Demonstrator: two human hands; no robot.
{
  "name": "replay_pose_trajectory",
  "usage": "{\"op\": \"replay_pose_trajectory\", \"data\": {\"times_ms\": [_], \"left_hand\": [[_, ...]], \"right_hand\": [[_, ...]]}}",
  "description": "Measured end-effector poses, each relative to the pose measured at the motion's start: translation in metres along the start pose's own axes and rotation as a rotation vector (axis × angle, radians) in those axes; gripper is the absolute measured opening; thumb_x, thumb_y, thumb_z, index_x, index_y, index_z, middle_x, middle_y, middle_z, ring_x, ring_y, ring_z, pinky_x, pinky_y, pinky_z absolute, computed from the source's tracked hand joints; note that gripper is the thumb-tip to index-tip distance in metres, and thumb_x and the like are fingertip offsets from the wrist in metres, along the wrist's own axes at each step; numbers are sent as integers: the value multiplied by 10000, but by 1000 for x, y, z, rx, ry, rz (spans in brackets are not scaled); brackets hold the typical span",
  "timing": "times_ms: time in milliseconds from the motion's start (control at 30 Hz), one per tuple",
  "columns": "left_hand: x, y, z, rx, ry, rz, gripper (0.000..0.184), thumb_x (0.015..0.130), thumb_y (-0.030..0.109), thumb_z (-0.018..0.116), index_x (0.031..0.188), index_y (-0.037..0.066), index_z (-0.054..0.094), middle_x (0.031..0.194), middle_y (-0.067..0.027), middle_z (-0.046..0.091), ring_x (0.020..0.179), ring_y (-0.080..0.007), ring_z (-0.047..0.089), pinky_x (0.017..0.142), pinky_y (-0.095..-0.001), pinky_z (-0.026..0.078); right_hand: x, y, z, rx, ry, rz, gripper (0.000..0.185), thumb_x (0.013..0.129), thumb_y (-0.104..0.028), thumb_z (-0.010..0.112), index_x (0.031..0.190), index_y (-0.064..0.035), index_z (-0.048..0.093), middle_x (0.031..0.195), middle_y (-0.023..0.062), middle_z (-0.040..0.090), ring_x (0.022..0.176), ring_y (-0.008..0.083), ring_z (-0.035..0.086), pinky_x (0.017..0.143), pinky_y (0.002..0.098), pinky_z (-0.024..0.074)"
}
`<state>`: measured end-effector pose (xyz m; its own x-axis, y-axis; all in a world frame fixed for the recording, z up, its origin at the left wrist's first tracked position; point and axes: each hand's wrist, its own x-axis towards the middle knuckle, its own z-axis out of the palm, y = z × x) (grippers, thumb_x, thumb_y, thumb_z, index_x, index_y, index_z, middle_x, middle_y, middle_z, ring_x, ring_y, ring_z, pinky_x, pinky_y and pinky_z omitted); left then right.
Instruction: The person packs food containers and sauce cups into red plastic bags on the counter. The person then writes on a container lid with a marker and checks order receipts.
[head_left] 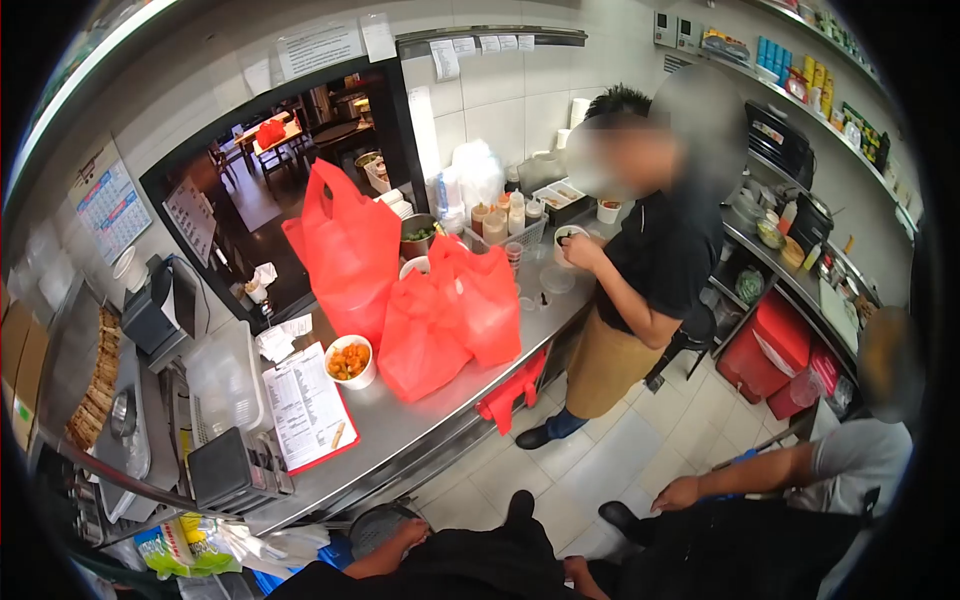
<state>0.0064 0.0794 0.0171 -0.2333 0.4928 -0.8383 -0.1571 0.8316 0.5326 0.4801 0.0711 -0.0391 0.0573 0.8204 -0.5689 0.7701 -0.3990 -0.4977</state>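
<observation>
My left hand [402, 541] hangs low beside the counter, its fingers curled together with nothing visible in them. My right hand [579, 572] shows only in part at my dark clothing; its fingers are hidden. On the steel counter [385, 425] above my left hand stands a white tub of orange-coloured food [350, 362]. Left of it lies a red clipboard with a printed sheet [305, 412] and a small tan object on it. Behind and right of the tub stand several red carrier bags, including a tall one [345, 265] and a lower one [425, 340].
A co-worker in an apron [610, 360] holds a white cup [572, 246] at the counter. Another person's hand [678, 493] is to my right. A clear plastic container [225, 380] and a black device [235, 470] stand left. Sauce bottles [495, 225] fill a basket.
</observation>
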Motion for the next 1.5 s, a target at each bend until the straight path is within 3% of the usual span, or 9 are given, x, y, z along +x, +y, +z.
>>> {"op": "replay_pose_trajectory", "data": {"times_ms": [133, 267, 367, 467, 567, 733, 867, 1300, 1500], "left_hand": [[-10, 53, 24, 463, -82, 112, 230, 852, 212, 572, 1014, 51, 593, 698, -21, 607, 559, -145, 571, 502, -311, 465], [-8, 142, 47, 475, -56, 131, 419, 856, 314, 578, 1191, 64, 566, 736, -71, 635, 602, -156, 595, 568, -315, 488], [-12, 198, 63, 495, 81, 297, 486, 859, 356, 586, 1264, 94, 525, 781, -90, 643, 688, -175, 605, 687, -329, 491], [-29, 252, 71, 441, -63, 395, 549, 885, 362, 588, 1322, 57, 452, 870, -70, 638, 764, -156, 578, 719, -315, 482], [-94, 335, 66, 256, -300, 488, 528, 893, 378, 599, 1315, 97, 455, 996, -10, 582, 893, -134, 542, 744, -299, 458], [-177, 478, 27, -280, 178, 1071, 300, 940, 200, 537, 1180, 22, 556, 1053, -43, 619, 975, -158, 584, 881, -296, 448], [-130, 515, -12, 126, 786, 1272, 449, 894, 259, 582, 1265, 24, 494, 1308, -166, 490, 1242, -287, 440, 1016, -395, 353], [-122, 528, 14, 866, -313, 834, 338, 838, 379, 626, 957, 63, 639, 1076, -116, 577, 1118, -320, 502, 983, -478, 347], [-63, 583, -39, -136, 3, 622, 350, 912, 320, 567, 1059, 6, 614, 968, -39, 637, 821, -122, 593, 700, -277, 499]], "right_hand": [[64, -23, -31, 28, -138, 97, 325, 720, -246, 603, 923, -9, 695, 909, 179, 686, 895, 289, 663, 767, 381, 501], [121, -65, -88, 68, -286, 169, 328, 781, -325, 623, 797, -1, 668, 662, 129, 647, 546, 203, 635, 570, 325, 536], [184, -89, -120, -196, -148, -228, 325, 786, -341, 612, 750, -20, 651, 637, 116, 640, 544, 242, 624, 597, 361, 516], [210, -174, -170, -77, -49, -176, 471, 763, -384, 648, 1069, -26, 653, 1046, 207, 643, 1013, 328, 610, 890, 394, 471], [248, -258, -196, -29, 35, -421, 500, 770, -359, 654, 1115, 0, 622, 1069, 205, 640, 1004, 315, 619, 893, 371, 472], [206, -496, -288, 256, 280, -929, 559, 789, -241, 686, 1262, -2, 506, 1344, 267, 426, 1281, 363, 391, 1044, 396, 321], [187, -638, -325, 326, 320, -1057, 690, 805, -292, 684, 1362, -14, 387, 1430, 247, 320, 1335, 352, 316, 1073, 412, 277], [173, -667, -291, -517, -207, -1222, 577, 697, -202, 709, 1240, -92, 549, 1137, 172, 577, 1073, 361, 525, 924, 456, 395], [151, -746, -378, -389, -373, -1291, 613, 621, -96, 718, 1216, -117, 567, 1209, 138, 554, 1101, 351, 509, 969, 462, 380]]}}
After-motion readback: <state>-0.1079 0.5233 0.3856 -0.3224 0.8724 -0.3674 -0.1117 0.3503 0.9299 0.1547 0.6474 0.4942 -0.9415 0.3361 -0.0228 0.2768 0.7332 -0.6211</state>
